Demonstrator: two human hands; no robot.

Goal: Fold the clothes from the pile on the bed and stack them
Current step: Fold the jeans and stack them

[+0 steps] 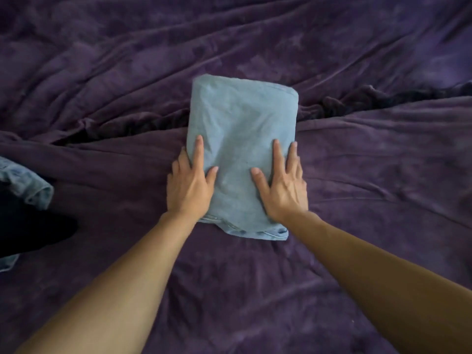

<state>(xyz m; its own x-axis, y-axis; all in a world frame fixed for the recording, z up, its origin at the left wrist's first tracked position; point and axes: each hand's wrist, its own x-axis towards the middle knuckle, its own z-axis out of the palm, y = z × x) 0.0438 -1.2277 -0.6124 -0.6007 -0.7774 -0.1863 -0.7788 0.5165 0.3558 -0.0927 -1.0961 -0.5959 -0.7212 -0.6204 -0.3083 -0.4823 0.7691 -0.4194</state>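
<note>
Purple bedding (357, 175) lies rumpled under your folded blue garment (242, 129). Your left hand (189, 185) and right hand (283, 187) press flat on it, fingers spread. Denim (28, 185) sits far left.

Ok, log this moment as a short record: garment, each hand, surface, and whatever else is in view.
garment: light blue garment, folded into a rectangle, lying flat
left hand: pressing flat on its left side, index finger straight
right hand: pressing flat on its right side, fingers straight
surface: purple bedspread, wrinkled
other items: denim garment and black fabric at the left edge
</note>
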